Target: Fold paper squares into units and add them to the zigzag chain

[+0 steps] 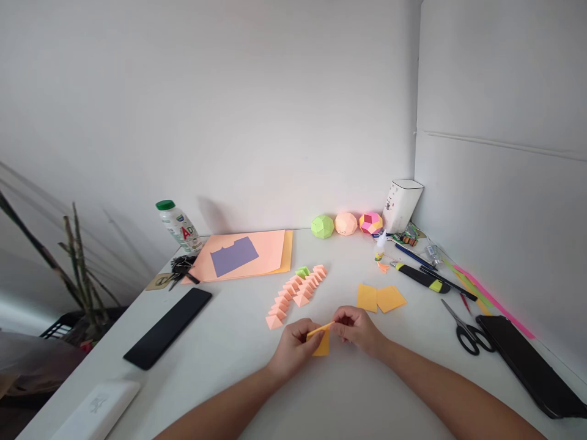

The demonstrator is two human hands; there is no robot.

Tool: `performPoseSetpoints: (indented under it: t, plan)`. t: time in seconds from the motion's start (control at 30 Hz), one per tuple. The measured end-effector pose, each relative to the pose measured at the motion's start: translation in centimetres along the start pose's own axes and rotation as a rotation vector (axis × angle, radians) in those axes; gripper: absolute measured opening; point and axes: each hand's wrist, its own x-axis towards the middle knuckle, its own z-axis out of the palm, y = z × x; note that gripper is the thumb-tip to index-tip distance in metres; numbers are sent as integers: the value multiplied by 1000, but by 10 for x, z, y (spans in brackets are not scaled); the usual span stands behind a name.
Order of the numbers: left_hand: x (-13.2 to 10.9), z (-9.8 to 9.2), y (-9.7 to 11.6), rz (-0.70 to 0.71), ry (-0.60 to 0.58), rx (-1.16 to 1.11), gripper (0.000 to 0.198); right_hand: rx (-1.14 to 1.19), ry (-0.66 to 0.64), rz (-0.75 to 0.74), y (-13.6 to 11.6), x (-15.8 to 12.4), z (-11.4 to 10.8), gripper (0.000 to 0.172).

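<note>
A small orange-yellow sheet of paper (pixel 322 346) is held up between both hands, its top edge folded over. My left hand (pixel 296 345) pinches the paper at its left side, thumb in front. At the right end of the fold, the fingertips of my right hand (pixel 358 330) are closed on the paper's corner. Beyond my hands lie two more orange-yellow paper squares (pixel 391 299), touching side by side. Rows of folded peach paper units (pixel 290 292) stretch away to the left of them, with a green folded unit (pixel 303 272) among them.
Scissors (pixel 466 333), a utility knife (pixel 422 278) and a black case (pixel 532 366) lie to the right. Three faceted paper balls (pixel 346 223) stand by the wall. Peach sheets (pixel 270 253), a bottle (pixel 178 226), a dark phone (pixel 168 328) and a white box (pixel 98 408) are on the left.
</note>
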Motion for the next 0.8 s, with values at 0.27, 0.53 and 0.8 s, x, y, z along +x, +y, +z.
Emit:
performPoseSetpoints:
  t: [0.27, 0.53, 0.8]
  plan:
    - [0, 0, 1, -8, -1, -3, 29, -13, -7, -9, 0, -1, 0, 24]
    - [1, 0, -1, -41, -4, -50, 30, -20, -41, -46, -4, -1, 0, 23]
    - [2, -1, -2, -68, -5, -112, 30, 1, -62, -22, -8, -5, 2, 26]
